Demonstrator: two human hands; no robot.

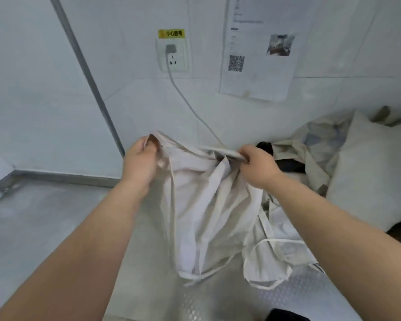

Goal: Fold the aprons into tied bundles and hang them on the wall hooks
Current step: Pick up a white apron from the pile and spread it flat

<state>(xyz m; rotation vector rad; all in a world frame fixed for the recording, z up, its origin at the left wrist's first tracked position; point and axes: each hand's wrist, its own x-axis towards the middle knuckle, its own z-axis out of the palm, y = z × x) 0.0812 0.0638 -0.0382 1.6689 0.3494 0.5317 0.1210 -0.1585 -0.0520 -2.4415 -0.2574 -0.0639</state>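
Pale apron (202, 205) held up over the table (195, 304).
My left grip (141, 158) and right grip (257, 165) each clamp its top edge; straps (196, 279) hang below.

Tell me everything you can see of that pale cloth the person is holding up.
The apron is an off-white, thin, woven-looking cloth, creased and not yet folded. It hangs slack between the left hand and the right hand, which each pinch its top edge, so the edge sags between them. Narrow ties trail from its lower end down to the patterned metal surface. Its right side lies against a heap of similar pale cloths.
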